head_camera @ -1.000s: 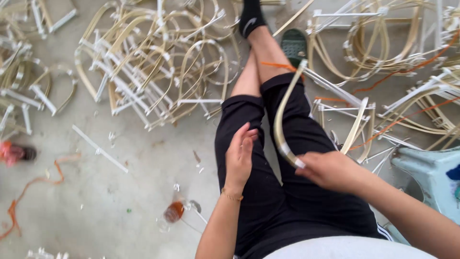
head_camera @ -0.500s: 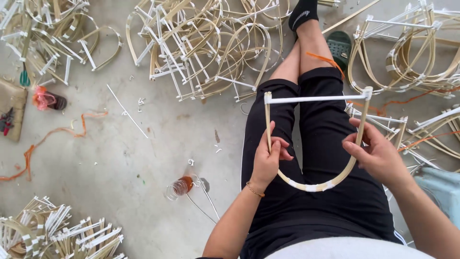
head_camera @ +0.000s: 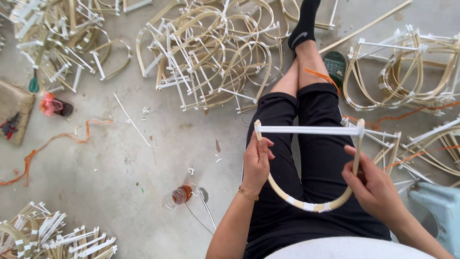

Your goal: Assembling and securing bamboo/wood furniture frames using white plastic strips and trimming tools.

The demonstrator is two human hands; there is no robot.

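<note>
Over concrete floor (head_camera: 143, 158), bent cane frame (head_camera: 306, 205) between both hands' fingers (head_camera: 262, 146).

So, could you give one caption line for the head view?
Both hands, left hand and right hand, hold a U-shaped bamboo frame over the lap.

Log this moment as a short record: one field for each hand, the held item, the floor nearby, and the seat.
Left hand: grips the left upright of the frame.
Right hand: grips the right upright, low down.
Held item: U-shaped bent bamboo frame with a white crossbar, over the lap, white tape at its curve.
Floor: piles of similar bamboo frames, small clear bottle with orange liquid, orange string.
Seat: pale blue plastic stool.
</note>
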